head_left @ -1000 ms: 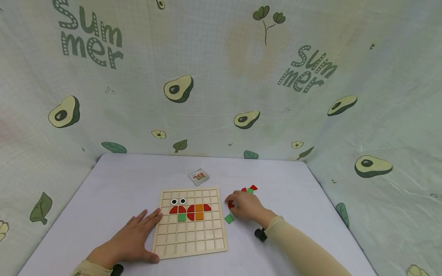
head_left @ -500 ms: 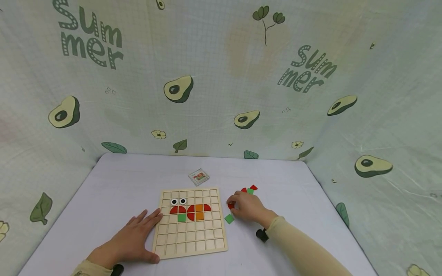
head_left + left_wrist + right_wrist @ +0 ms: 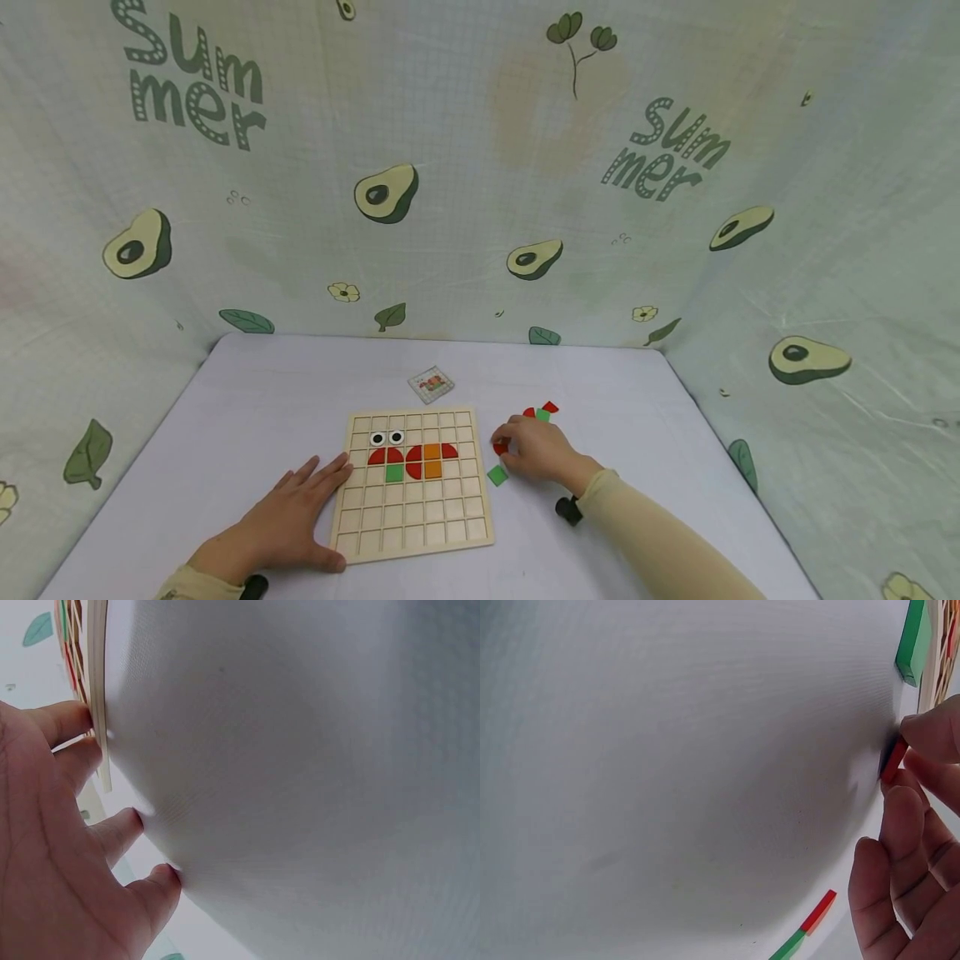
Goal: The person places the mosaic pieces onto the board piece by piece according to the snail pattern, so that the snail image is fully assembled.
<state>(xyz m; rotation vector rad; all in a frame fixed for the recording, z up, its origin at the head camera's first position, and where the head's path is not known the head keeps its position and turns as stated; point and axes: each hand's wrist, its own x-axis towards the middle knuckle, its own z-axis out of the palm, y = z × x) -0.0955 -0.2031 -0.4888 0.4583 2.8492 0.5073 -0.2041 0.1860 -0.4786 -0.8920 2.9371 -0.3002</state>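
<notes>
A square wooden grid board (image 3: 412,533) lies on the white-covered table. It bears two eye discs (image 3: 387,437), several red quarter-round tiles, orange squares (image 3: 432,469) and a green square (image 3: 394,472). My left hand (image 3: 277,525) lies spread at the board's left side; in the left wrist view, two fingertips touch the board's edge (image 3: 97,682) and two others rest on the cloth. Right of the board, my right hand (image 3: 542,450) pinches a red tile (image 3: 895,759) between thumb and fingers, close over the table. The fingers partly hide this tile.
A green square tile (image 3: 497,476) lies between the board and the right hand. Beyond that hand are red tiles (image 3: 551,407) and another green tile (image 3: 543,415). A small picture card (image 3: 431,384) lies behind the board. Patterned cloth (image 3: 465,167) hangs around the table.
</notes>
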